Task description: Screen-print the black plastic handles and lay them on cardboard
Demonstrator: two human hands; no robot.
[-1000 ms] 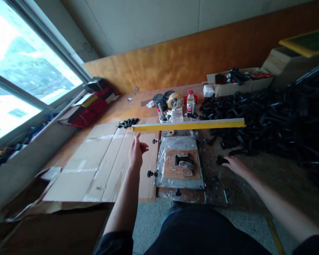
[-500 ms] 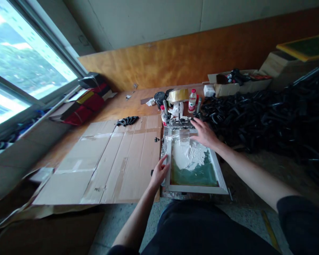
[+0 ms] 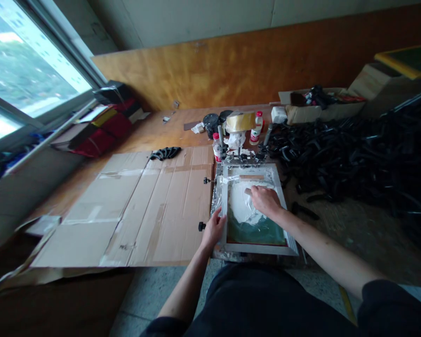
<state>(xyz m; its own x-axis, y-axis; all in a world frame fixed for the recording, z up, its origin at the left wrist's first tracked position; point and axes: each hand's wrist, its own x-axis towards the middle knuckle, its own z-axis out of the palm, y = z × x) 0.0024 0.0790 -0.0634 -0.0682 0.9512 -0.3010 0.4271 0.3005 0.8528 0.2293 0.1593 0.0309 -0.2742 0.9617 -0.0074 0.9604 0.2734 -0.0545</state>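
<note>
A screen printing frame point(image 3: 225, 196) with a pale metal rim and green mesh point(image 3: 256, 233) lies flat in front of me. Thick white ink point(image 3: 239, 206) covers the upper and middle mesh. Over the ink, my right hand point(image 3: 265, 200) is closed on a small flat scraper point(image 3: 248, 191), mostly hidden by the fingers. My left hand point(image 3: 214, 228) grips the frame's left edge with thumb and fingers. Behind the frame is a metal hinge clamp point(image 3: 243, 158). A brownish strip point(image 3: 251, 177) lies across the frame's far end.
Flat cardboard point(image 3: 136, 210) covers the left of the table, with several black curved parts point(image 3: 165, 153) on it. A large heap of black parts point(image 3: 323, 159) is at the right. Bottles point(image 3: 256, 128), a tape roll point(image 3: 240, 121) and a black tub point(image 3: 211, 124) stand behind the frame.
My right hand has come from the frame's far end down over the ink, going from spread fingers to closed on the scraper. My left hand has closed in on the frame's edge.
</note>
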